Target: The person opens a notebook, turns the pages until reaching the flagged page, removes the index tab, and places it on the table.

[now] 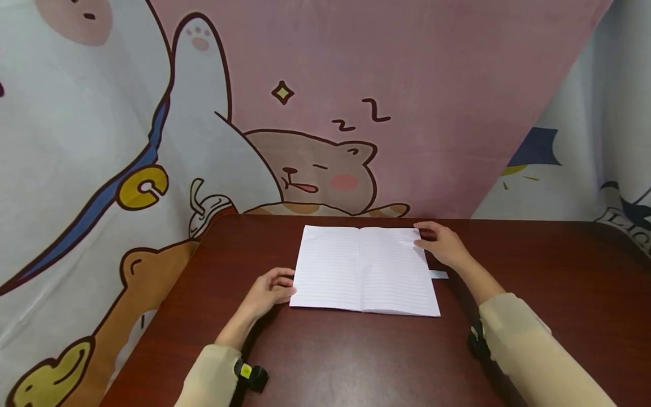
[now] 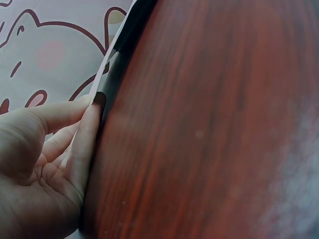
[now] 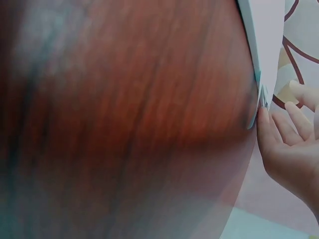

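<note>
An open notebook (image 1: 325,265) with white lined pages lies on the dark red-brown table, its fold running down the middle. At its left edge my left hand (image 1: 267,291) pinches the pages and cover between thumb and fingers, as the left wrist view shows up close at the notebook edge (image 2: 105,69). My right hand (image 1: 445,246) is by the upper right corner. Its thumb touches the right page edge, while the other fingers (image 3: 286,127) stand apart, loosely bent. A pale strip (image 1: 439,275) sticks out from under the notebook's right side.
The glossy wooden table (image 1: 376,356) extends in front of the notebook and to both sides. Behind it hangs a cloth backdrop (image 1: 432,113) with cartoon animals. A dark device (image 1: 251,376) is strapped to the left wrist, another (image 1: 477,342) to the right.
</note>
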### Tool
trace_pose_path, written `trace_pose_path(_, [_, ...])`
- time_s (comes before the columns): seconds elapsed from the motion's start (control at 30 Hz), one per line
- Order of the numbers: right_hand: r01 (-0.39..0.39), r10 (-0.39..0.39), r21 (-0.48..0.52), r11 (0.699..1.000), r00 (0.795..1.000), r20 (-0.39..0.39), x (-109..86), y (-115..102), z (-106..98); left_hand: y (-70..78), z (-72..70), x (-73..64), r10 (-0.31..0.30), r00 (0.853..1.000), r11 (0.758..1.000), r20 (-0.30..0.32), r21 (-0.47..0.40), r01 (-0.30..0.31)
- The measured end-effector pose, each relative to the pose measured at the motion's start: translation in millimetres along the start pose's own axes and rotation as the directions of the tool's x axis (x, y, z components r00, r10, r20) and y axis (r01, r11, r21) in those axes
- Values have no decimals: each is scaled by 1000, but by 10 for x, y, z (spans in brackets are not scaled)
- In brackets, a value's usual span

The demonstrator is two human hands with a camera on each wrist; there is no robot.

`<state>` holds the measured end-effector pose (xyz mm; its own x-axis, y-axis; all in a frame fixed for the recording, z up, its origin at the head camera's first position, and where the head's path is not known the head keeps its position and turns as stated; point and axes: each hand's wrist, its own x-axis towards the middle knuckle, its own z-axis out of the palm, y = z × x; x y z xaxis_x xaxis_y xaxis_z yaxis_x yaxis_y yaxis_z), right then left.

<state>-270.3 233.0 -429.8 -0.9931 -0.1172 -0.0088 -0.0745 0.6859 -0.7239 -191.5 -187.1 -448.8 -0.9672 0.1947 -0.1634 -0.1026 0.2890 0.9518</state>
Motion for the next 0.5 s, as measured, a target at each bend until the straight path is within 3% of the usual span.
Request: trace_pose_path(0.5, [-29, 30, -37, 999, 998, 50, 48, 105, 35, -42, 8, 39, 5, 1000, 1000, 3, 1, -5])
